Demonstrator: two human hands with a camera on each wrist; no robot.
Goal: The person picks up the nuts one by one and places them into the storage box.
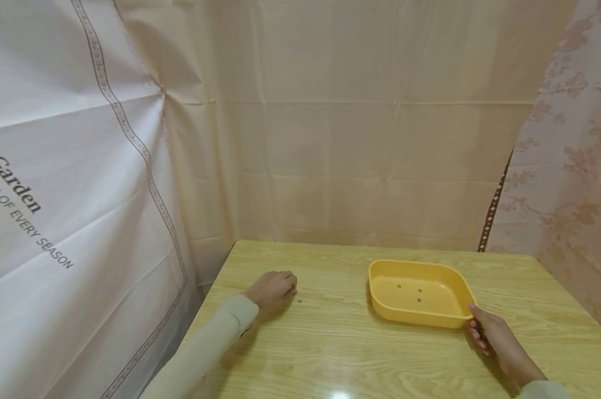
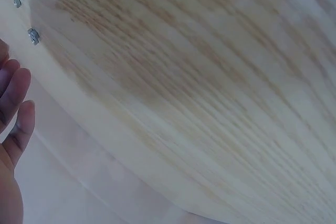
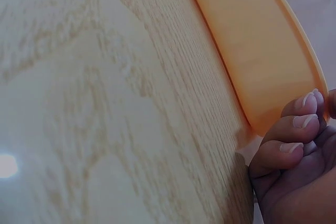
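Note:
A yellow tray (image 1: 420, 321) rests on the right half of the table. My right hand (image 1: 497, 338) grips its near right corner, thumb over the rim and fingers curled below; the right wrist view shows these fingers against the tray wall (image 3: 262, 40). Three small metal pieces, apparently nuts (image 1: 419, 300), lie inside. My left hand (image 1: 275, 289) hovers low over the left part of the table, fingers loosely bent. By its fingertips lie small metal pieces: a single nut (image 2: 17, 2) and a small nut-like cluster (image 2: 33, 36). Nothing held shows in that hand.
The wood-grain table (image 1: 330, 343) has its far edge against a beige cloth (image 1: 360, 138). A white printed cloth (image 1: 81, 221) hangs along the left side, and a floral one (image 1: 575, 183) on the right.

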